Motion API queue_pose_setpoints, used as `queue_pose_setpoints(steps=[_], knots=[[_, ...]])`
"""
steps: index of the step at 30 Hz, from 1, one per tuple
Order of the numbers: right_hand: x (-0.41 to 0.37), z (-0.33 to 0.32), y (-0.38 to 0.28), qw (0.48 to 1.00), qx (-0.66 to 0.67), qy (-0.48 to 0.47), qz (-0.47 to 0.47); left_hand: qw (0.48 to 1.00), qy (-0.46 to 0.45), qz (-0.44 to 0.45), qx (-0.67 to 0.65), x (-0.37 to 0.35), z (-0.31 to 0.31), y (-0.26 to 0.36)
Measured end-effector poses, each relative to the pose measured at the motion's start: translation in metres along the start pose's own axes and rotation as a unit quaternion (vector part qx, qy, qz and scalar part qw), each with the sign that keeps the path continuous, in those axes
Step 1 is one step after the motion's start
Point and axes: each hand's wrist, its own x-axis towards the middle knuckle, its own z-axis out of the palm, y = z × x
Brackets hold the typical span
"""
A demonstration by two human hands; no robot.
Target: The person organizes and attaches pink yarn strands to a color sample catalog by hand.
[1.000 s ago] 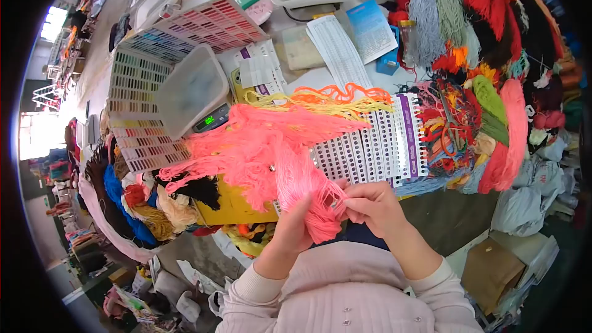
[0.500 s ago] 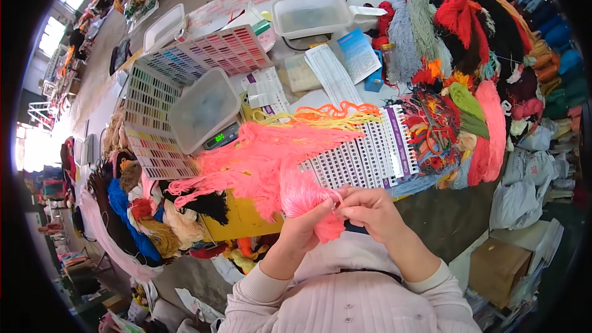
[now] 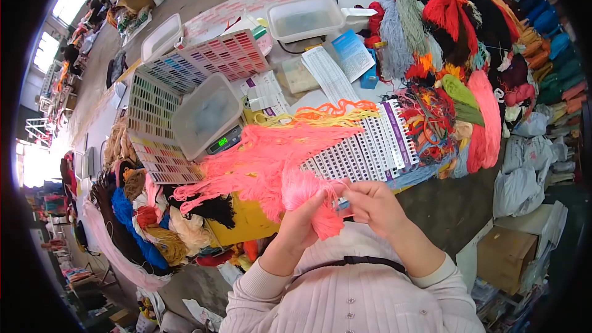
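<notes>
A bundle of pink yarn [image 3: 300, 190] hangs at the near edge of the table, joined to a loose spread of the same pink yarn [image 3: 265, 154]. My left hand [image 3: 300, 225] is wrapped round the lower part of the bundle. Just right of it, my right hand [image 3: 375, 206] has its thumb and fingers pinched together by the strands at the bundle's side. What lies between those fingertips is too small to make out. Yellow and orange yarn [image 3: 336, 110] lies behind the pink spread, beside a white card with rows of dark dots [image 3: 354, 159].
Colour sample cards [image 3: 154, 108] stand at the left by a clear plastic tub [image 3: 208, 111] on a scale [image 3: 225, 140]. Another tub [image 3: 306, 18] sits at the back. Yarn piles line both sides, including a multicoloured tangle [image 3: 428, 126] and blue yarn [image 3: 126, 213].
My right hand has shifted slightly away from the bundle, and a gap with strands now shows between my hands. The view has tilted a little.
</notes>
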Motion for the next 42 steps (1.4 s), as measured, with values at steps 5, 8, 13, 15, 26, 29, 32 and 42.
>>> queue_pose_setpoints(steps=[5,8,13,15,26,29,32,42], knots=[[0.001,0.017,0.008,0.994,-0.066,0.030,-0.082,0.999,-0.041,-0.014,0.001,0.000,-0.010,-0.001],[-0.006,0.017,-0.009,0.998,-0.056,0.023,-0.008,0.998,-0.056,-0.031,-0.024,0.000,-0.016,0.001],[-0.002,0.003,-0.004,0.992,0.125,-0.011,0.018,0.999,-0.042,-0.008,-0.011,-0.003,-0.003,0.004],[-0.002,0.002,-0.004,0.995,0.095,-0.023,0.018,0.999,-0.033,0.018,0.009,-0.003,-0.002,0.002],[0.004,0.015,-0.003,0.999,0.024,0.020,-0.024,0.996,-0.057,0.027,0.065,0.000,-0.012,0.001],[0.005,0.008,-0.007,0.988,0.152,-0.019,0.014,0.993,-0.073,0.044,0.082,0.000,-0.009,0.001],[0.004,0.014,-0.011,0.990,0.138,0.014,0.033,0.991,-0.066,0.052,0.103,0.001,-0.009,0.001],[0.010,0.026,-0.006,1.000,-0.006,0.029,0.003,0.995,-0.044,0.025,0.090,0.000,-0.017,0.001]])
